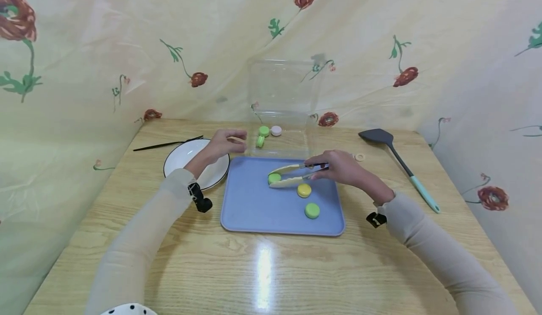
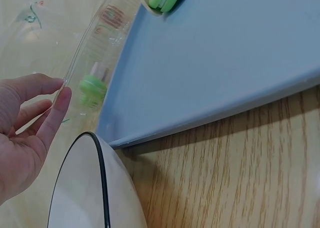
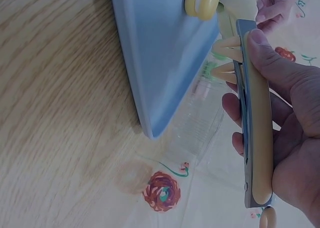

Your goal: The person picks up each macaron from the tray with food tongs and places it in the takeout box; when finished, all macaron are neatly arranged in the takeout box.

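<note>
My right hand grips a pair of tongs with cream tips and handle, thumb along one side and fingers on the other. The tong tips stand on either side of a green macaron on the blue tray. A yellow macaron and another green macaron lie nearer the tray's right side. With thumb and fingertips, my left hand pinches the rim of a clear plastic box. Inside that box are two green macarons and a pale pink macaron. Its lid stands raised at the back.
A white plate with a dark rim sits left of the tray, under my left forearm. Behind it lies a black fork. To the right is a spatula with a mint handle. Flowered cloth hangs behind the wooden table.
</note>
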`<state>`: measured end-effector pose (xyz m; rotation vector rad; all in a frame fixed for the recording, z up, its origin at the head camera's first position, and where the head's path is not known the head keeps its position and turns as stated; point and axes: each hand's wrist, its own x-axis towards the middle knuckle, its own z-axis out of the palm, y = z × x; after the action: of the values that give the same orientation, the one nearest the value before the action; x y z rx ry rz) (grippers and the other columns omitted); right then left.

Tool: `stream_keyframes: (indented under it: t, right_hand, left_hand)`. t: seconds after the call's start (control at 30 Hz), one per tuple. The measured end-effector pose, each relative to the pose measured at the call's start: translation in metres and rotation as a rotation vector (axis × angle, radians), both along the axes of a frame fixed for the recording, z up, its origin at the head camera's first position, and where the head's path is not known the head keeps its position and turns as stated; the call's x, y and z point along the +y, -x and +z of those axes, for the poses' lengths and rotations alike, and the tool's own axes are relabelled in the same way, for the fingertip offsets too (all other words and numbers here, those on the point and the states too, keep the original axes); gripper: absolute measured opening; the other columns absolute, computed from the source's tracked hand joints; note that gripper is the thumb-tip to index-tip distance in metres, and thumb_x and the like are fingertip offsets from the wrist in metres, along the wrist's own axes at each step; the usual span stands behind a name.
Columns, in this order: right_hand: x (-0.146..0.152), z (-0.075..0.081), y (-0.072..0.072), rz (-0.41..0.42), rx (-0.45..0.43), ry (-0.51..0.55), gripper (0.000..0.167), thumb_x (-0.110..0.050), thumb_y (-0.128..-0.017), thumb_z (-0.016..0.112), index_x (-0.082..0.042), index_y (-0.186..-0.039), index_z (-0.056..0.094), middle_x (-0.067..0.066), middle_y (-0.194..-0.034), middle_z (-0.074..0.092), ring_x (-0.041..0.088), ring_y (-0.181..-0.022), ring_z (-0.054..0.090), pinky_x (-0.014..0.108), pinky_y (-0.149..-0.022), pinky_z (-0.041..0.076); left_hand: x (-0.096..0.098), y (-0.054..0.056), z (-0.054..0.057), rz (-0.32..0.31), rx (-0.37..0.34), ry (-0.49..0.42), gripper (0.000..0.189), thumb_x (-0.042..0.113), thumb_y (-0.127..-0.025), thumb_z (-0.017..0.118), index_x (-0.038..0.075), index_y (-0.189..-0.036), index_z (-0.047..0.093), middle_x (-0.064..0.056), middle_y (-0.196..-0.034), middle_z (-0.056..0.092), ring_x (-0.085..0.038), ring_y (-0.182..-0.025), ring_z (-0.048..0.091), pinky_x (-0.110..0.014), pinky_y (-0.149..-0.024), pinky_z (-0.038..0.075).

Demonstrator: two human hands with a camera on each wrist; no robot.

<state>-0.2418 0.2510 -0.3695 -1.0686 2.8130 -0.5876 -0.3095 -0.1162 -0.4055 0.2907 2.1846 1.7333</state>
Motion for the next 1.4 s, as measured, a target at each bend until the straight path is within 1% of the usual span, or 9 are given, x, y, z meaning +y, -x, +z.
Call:
stream_keyframes:
  t: [0.13,0.3,0.5,0.77,0.87,1.1,1.3,1.4]
  right_hand:
    - [0.001,0.0,-0.0004,0.002,-0.001,0.01,0.042,-0.026,-0.086,0.082,-0.01,-0.125,0.074,0.01,-0.112,0.078,0.014,-0.064,0.052,0.023,-0.054,0.035]
    - [0.0009,-0.0008,0.0008,0.002,0.019,0.005,0.043,-0.026,-0.085,0.083,-0.009,-0.124,0.074,0.009,-0.112,0.078,0.014,-0.062,0.05,0.022,-0.053,0.034]
    - [-0.0028,-0.0013,-0.0009,0.006,0.018,0.028,0.044,-0.025,-0.084,0.084,-0.009,-0.124,0.074,0.01,-0.114,0.077,0.012,-0.064,0.054,0.022,-0.055,0.037]
    - [-0.0064,0.0004,-0.0054,-0.01,0.002,0.05,0.043,-0.024,-0.084,0.084,-0.01,-0.124,0.075,0.01,-0.115,0.077,0.011,-0.069,0.055,0.023,-0.058,0.039]
    - [-0.0066,0.001,-0.0063,-0.014,0.005,0.056,0.042,-0.024,-0.084,0.084,-0.01,-0.123,0.075,0.01,-0.114,0.078,0.011,-0.068,0.055,0.023,-0.057,0.039]
    - [-0.0052,0.0017,-0.007,-0.013,0.031,0.081,0.042,-0.024,-0.083,0.085,-0.011,-0.122,0.076,0.008,-0.11,0.078,0.01,-0.068,0.055,0.023,-0.057,0.039]
    - [-0.0027,0.0042,-0.0079,-0.025,0.036,0.096,0.043,-0.024,-0.082,0.086,-0.011,-0.122,0.076,0.008,-0.108,0.079,0.011,-0.071,0.056,0.023,-0.058,0.04]
    - [-0.0019,0.0067,-0.008,-0.043,0.028,0.098,0.044,-0.024,-0.082,0.086,-0.012,-0.123,0.076,0.008,-0.111,0.078,0.012,-0.074,0.057,0.023,-0.059,0.04]
  left_hand:
    - [0.0006,-0.0009,0.0031,0.007,-0.001,0.008,0.058,0.0,-0.095,0.068,-0.002,-0.149,0.047,-0.024,-0.148,0.05,-0.036,-0.129,0.057,-0.042,-0.105,0.056]
    - [-0.0002,0.0001,0.0041,0.006,0.002,0.011,0.058,0.001,-0.095,0.068,-0.002,-0.149,0.048,-0.022,-0.148,0.051,-0.035,-0.129,0.057,-0.036,-0.1,0.059]
    - [-0.002,0.0006,0.0042,0.003,0.005,0.006,0.057,-0.001,-0.096,0.067,-0.003,-0.149,0.047,-0.024,-0.149,0.049,-0.036,-0.129,0.057,-0.039,-0.102,0.058]
    - [-0.0009,0.0,0.002,0.018,0.001,0.016,0.058,0.0,-0.095,0.068,-0.002,-0.149,0.048,-0.023,-0.148,0.051,-0.036,-0.129,0.058,-0.042,-0.104,0.057]
    - [0.0003,-0.0002,0.0008,0.018,0.003,0.018,0.058,0.0,-0.095,0.069,-0.002,-0.149,0.048,-0.023,-0.148,0.051,-0.036,-0.128,0.058,-0.041,-0.103,0.057]
    - [0.0022,-0.0013,0.001,0.013,0.014,0.018,0.057,-0.002,-0.094,0.068,-0.003,-0.148,0.048,-0.023,-0.147,0.052,-0.036,-0.126,0.059,-0.033,-0.097,0.06]
    - [0.002,-0.0002,0.001,0.008,0.016,0.029,0.058,0.0,-0.095,0.068,-0.003,-0.149,0.048,-0.022,-0.147,0.052,-0.036,-0.128,0.059,-0.034,-0.098,0.06]
    - [0.0013,0.0009,0.0005,0.004,0.008,0.027,0.058,0.001,-0.095,0.069,-0.002,-0.149,0.048,-0.022,-0.148,0.051,-0.036,-0.129,0.058,-0.037,-0.1,0.059]
